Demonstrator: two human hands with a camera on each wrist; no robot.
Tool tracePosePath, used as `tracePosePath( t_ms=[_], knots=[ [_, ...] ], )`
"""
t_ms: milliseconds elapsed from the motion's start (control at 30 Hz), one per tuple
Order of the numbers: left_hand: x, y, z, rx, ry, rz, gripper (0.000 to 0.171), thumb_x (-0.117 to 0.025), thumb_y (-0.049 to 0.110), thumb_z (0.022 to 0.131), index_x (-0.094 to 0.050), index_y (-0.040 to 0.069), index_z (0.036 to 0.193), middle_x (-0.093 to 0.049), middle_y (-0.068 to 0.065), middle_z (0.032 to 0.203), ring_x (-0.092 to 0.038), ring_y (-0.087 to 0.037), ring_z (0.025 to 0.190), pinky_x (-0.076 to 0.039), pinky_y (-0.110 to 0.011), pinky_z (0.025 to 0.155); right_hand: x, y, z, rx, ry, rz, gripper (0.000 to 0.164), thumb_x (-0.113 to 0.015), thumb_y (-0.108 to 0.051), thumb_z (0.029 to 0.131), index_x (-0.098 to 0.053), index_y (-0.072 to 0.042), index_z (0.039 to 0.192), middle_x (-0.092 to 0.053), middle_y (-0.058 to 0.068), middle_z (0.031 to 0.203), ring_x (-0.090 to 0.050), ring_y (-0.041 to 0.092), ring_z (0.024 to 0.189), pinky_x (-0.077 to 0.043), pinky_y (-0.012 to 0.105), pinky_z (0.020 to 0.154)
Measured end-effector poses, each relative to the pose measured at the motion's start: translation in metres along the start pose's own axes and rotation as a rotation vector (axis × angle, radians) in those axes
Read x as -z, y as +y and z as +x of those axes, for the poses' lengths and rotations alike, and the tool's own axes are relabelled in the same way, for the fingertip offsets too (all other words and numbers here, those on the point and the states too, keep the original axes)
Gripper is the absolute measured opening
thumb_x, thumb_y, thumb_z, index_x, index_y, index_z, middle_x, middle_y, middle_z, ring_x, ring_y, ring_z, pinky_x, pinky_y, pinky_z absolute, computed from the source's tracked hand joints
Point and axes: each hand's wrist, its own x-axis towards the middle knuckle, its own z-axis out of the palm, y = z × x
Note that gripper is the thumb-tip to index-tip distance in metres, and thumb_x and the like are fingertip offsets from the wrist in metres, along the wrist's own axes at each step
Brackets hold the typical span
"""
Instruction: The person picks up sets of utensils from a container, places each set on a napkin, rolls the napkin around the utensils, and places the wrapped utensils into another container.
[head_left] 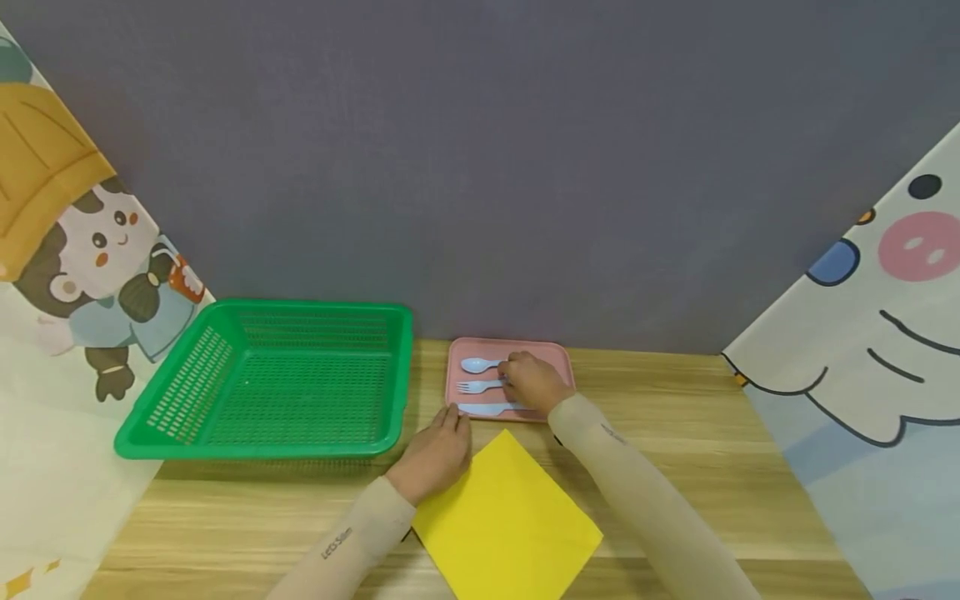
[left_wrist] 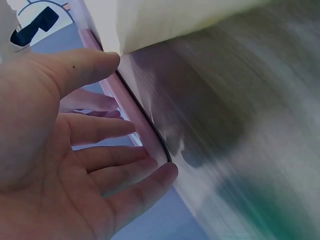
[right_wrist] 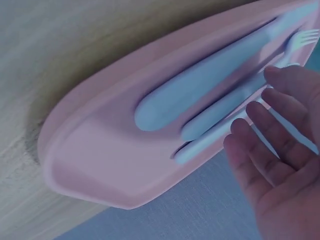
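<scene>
A pink tray (head_left: 551,358) holds a light blue spoon (head_left: 478,365), fork (head_left: 476,387) and knife (head_left: 487,409), lying side by side. Over the tray's right part is my right hand (head_left: 534,382), its fingertips at the spoon and fork handles. In the right wrist view the thumb lies over the fork handle (right_wrist: 212,116) with the fingers loosely bent; no firm grip shows. My left hand (head_left: 438,450) is at the tray's near left corner. The left wrist view has its fingers extended along the tray rim (left_wrist: 132,105), thumb apart.
A green plastic basket (head_left: 401,375) stands left of the tray. In front of the tray a yellow square sheet (head_left: 510,517) lies on the wooden table (head_left: 675,417), partly under the left hand. A grey wall (head_left: 480,167) rises behind, and printed cartoon panels flank both sides.
</scene>
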Motion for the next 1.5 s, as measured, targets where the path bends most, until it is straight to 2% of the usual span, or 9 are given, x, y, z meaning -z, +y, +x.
tracePosePath(
  t_ms=[300, 467, 600, 733, 867, 1033, 1167, 1300, 1500],
  knots=[
    [0.008, 0.004, 0.001, 0.028, -0.042, -0.026, 0.048, -0.052, 0.023, 0.091, -0.049, -0.01, 0.125, -0.044, -0.03, 0.129, -0.042, -0.04, 0.12, -0.041, -0.044, 0.093, 0.003, -0.003, 0.002, -0.001, -0.066, -0.048, 0.012, -0.068, -0.019, 0.084, -0.071, -0.017, 0.095, -0.058, -0.001, 0.081, -0.057, 0.016, 0.079, -0.05, 0.028, 0.063],
    [0.009, 0.006, 0.0, 0.036, -0.056, -0.029, 0.051, -0.054, 0.025, 0.09, -0.047, -0.009, 0.127, -0.042, -0.03, 0.131, -0.042, -0.04, 0.12, -0.043, -0.044, 0.092, 0.003, -0.002, 0.001, 0.035, -0.034, -0.119, 0.014, -0.069, -0.02, 0.083, -0.071, -0.018, 0.096, -0.06, -0.001, 0.082, -0.057, 0.017, 0.078, -0.05, 0.031, 0.066],
    [0.007, 0.006, -0.003, 0.033, -0.042, -0.016, 0.055, -0.057, 0.027, 0.088, -0.045, -0.009, 0.129, -0.039, -0.03, 0.133, -0.042, -0.039, 0.12, -0.044, -0.043, 0.09, 0.004, 0.0, 0.001, 0.05, -0.011, -0.173, 0.012, -0.069, -0.016, 0.083, -0.071, -0.019, 0.094, -0.061, -0.001, 0.084, -0.057, 0.017, 0.078, -0.049, 0.032, 0.067],
    [0.001, 0.005, -0.007, 0.02, -0.03, 0.02, 0.061, -0.06, 0.032, 0.087, -0.044, -0.008, 0.13, -0.037, -0.03, 0.134, -0.043, -0.038, 0.12, -0.044, -0.041, 0.091, 0.008, 0.0, -0.003, 0.04, -0.009, -0.162, 0.012, -0.069, -0.01, 0.082, -0.071, -0.018, 0.092, -0.062, -0.002, 0.085, -0.057, 0.016, 0.08, -0.048, 0.032, 0.071],
    [0.001, 0.007, -0.015, 0.0, -0.003, 0.044, 0.064, -0.062, 0.036, 0.085, -0.046, -0.008, 0.129, -0.04, -0.029, 0.132, -0.044, -0.037, 0.118, -0.044, -0.041, 0.091, 0.011, 0.0, -0.009, 0.041, 0.017, -0.179, 0.01, -0.07, -0.01, 0.081, -0.071, -0.018, 0.087, -0.063, -0.003, 0.082, -0.056, 0.015, 0.079, -0.048, 0.032, 0.072],
    [0.01, 0.014, -0.029, -0.025, 0.012, 0.058, 0.064, -0.065, 0.038, 0.083, -0.049, -0.007, 0.126, -0.045, -0.026, 0.13, -0.045, -0.037, 0.118, -0.043, -0.041, 0.092, 0.017, -0.002, -0.018, 0.086, 0.071, -0.209, 0.007, -0.073, -0.013, 0.078, -0.069, -0.017, 0.081, -0.064, -0.003, 0.078, -0.053, 0.017, 0.073, -0.047, 0.033, 0.067],
    [0.017, 0.023, -0.04, -0.054, -0.015, 0.051, 0.064, -0.063, 0.041, 0.084, -0.05, -0.006, 0.125, -0.047, -0.025, 0.128, -0.046, -0.036, 0.118, -0.041, -0.041, 0.094, 0.023, -0.008, -0.029, 0.119, 0.131, -0.208, 0.007, -0.074, -0.015, 0.077, -0.067, -0.015, 0.077, -0.064, -0.002, 0.075, -0.052, 0.018, 0.069, -0.047, 0.033, 0.065],
    [0.022, 0.027, -0.051, -0.056, -0.041, 0.037, 0.062, -0.064, 0.042, 0.083, -0.052, -0.005, 0.123, -0.049, -0.023, 0.126, -0.047, -0.035, 0.117, -0.041, -0.041, 0.094, 0.03, -0.017, -0.043, 0.124, 0.167, -0.184, 0.015, -0.075, -0.019, 0.076, -0.062, -0.013, 0.07, -0.058, -0.001, 0.066, -0.052, 0.017, 0.063, -0.048, 0.032, 0.061],
    [0.025, 0.027, -0.067, -0.047, -0.069, 0.02, 0.062, -0.066, 0.042, 0.081, -0.054, -0.005, 0.119, -0.052, -0.021, 0.123, -0.048, -0.034, 0.115, -0.041, -0.041, 0.095, 0.037, -0.035, -0.066, 0.06, 0.161, -0.119, 0.014, -0.07, -0.012, 0.076, -0.059, -0.013, 0.069, -0.048, -0.003, 0.062, -0.049, 0.012, 0.055, -0.045, 0.025, 0.051]
  ],
)
